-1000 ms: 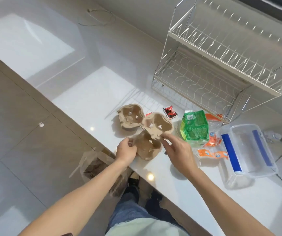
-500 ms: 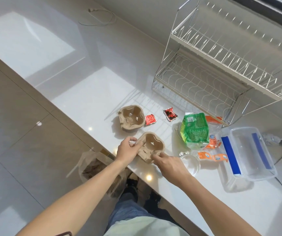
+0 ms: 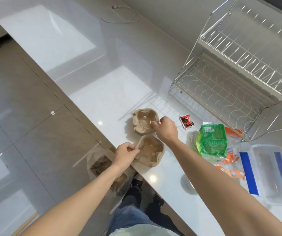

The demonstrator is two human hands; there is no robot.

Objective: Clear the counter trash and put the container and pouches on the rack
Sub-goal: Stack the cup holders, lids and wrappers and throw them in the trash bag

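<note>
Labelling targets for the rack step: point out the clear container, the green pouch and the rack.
clear container (image 3: 271, 172), head view, on its see-through floor between the blue strips.
green pouch (image 3: 211, 141), head view, on the middle of its printed face.
rack (image 3: 222, 92), head view, on the lower wire shelf.

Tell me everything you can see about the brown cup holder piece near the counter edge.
The near cup holder piece looks like moulded brown paper pulp, one round cup well with cut flaps inside and a crumpled, torn rim. It lies open side up at the counter edge, apart from the other piece. The left hand pinches its left rim; the right hand does not touch it.
</note>
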